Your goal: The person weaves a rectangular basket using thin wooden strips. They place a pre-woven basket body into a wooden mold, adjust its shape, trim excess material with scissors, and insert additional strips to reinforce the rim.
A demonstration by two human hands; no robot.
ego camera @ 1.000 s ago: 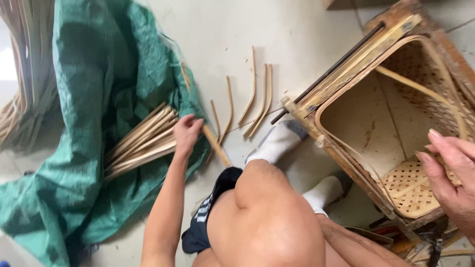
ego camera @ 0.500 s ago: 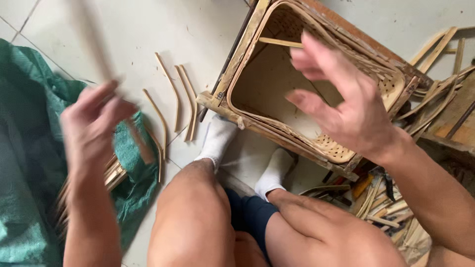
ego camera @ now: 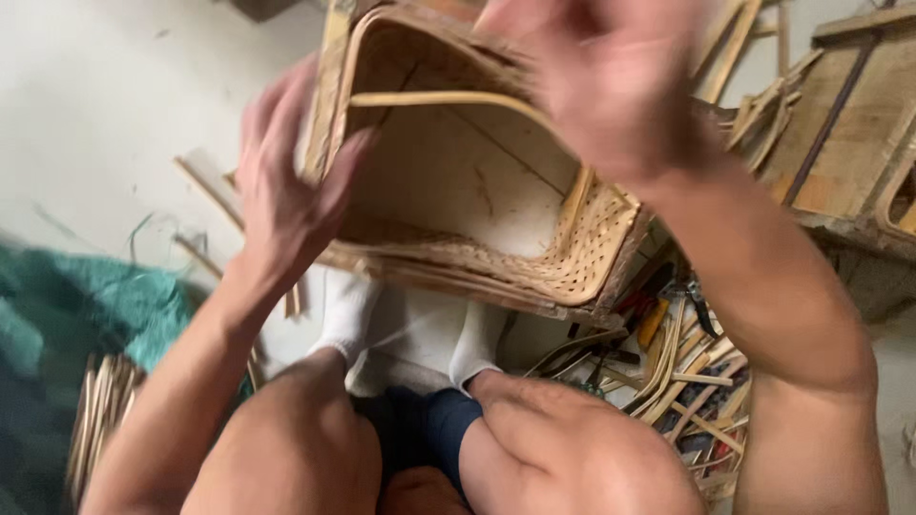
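Left hand (ego camera: pixel 286 191), fingers spread and empty, rests against the near rim of a woven cane basket frame (ego camera: pixel 477 191). Blurred right hand (ego camera: pixel 601 81) hovers open above its far side. Below lies a pale concrete floor (ego camera: pixel 105 95) strewn with cane strips (ego camera: pixel 687 372), with green cloth (ego camera: pixel 86 310) to the left. Both forearms angle inward toward the frame.
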